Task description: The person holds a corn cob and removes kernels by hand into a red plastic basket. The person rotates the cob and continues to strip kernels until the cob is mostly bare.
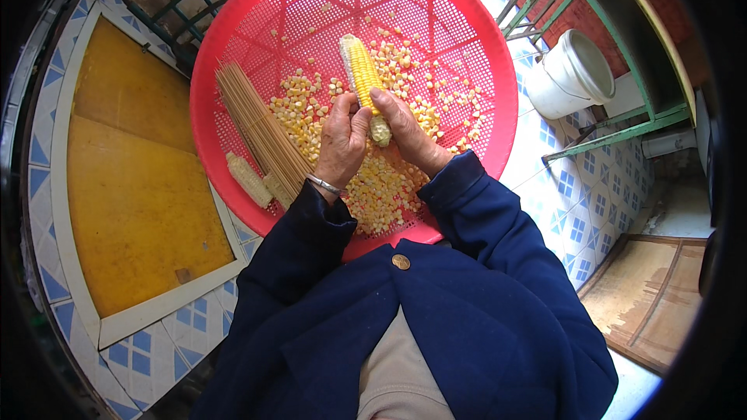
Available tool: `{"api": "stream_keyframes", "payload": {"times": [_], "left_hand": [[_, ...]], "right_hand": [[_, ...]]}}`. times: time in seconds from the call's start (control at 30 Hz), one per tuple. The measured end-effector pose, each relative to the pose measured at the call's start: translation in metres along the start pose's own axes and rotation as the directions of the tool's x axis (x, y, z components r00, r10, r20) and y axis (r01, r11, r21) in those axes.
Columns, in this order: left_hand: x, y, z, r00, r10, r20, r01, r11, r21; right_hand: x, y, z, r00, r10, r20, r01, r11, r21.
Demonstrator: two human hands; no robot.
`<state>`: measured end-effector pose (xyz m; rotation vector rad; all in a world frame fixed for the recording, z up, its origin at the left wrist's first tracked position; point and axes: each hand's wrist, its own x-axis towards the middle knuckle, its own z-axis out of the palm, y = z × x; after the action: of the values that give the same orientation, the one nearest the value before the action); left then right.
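An ear of corn [365, 73] is held over the basket, its yellow kernels still on one side and pale bare cob along its left edge. My left hand [344, 137] grips its lower left side, fingers and thumb near the base. On the other side my right hand [408, 128] holds it, thumb pressed on the kernels. Beneath lies a round red perforated plastic basket [496, 87]. Loose corn kernels [382, 192] are spread across its bottom. A bundle of thin wooden sticks [262, 119] rests at its left, beside a stripped corn cob [248, 179]. Another cob [279, 188] is partly hidden by the sticks.
A white bucket [560, 79] with a wire handle stands at the right by a green metal frame [618, 137]. To the left is a yellow panel [134, 186] with a white border. A wooden panel [642, 291] lies at lower right on the tiled floor [543, 186].
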<state>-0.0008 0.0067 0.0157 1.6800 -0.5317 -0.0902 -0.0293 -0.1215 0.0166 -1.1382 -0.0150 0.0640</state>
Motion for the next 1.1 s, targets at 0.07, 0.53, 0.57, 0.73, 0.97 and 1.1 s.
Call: {"api": "stream_keyframes", "payload": {"times": [0.07,0.53,0.57,0.73,0.97,1.1], "left_hand": [[0.000,0.001,0.000,0.998,0.059,-0.022,-0.057,0.994,0.092],[0.001,-0.003,0.002,0.984,0.159,-0.083,-0.142,0.974,0.179],[0.001,-0.003,0.002,0.983,0.163,-0.085,-0.147,0.975,0.166],[0.001,-0.003,-0.001,0.996,0.087,0.016,-0.087,0.996,-0.022],[0.001,-0.010,0.002,0.999,0.052,0.004,-0.050,0.971,-0.233],[0.001,-0.010,0.001,0.999,0.021,-0.037,-0.027,0.982,-0.188]], "right_hand": [[-0.001,-0.001,0.000,1.000,0.007,-0.015,-0.007,1.000,-0.013],[-0.002,-0.003,0.000,0.999,0.052,-0.017,-0.050,0.993,0.104],[-0.003,-0.002,-0.001,0.999,0.050,-0.016,-0.049,0.994,0.099],[0.002,0.005,-0.005,0.999,0.028,0.019,-0.028,0.999,0.044],[0.000,0.004,0.000,0.999,-0.012,-0.039,0.012,1.000,-0.006],[-0.003,-0.002,0.002,1.000,0.022,-0.017,-0.022,1.000,0.003]]}}
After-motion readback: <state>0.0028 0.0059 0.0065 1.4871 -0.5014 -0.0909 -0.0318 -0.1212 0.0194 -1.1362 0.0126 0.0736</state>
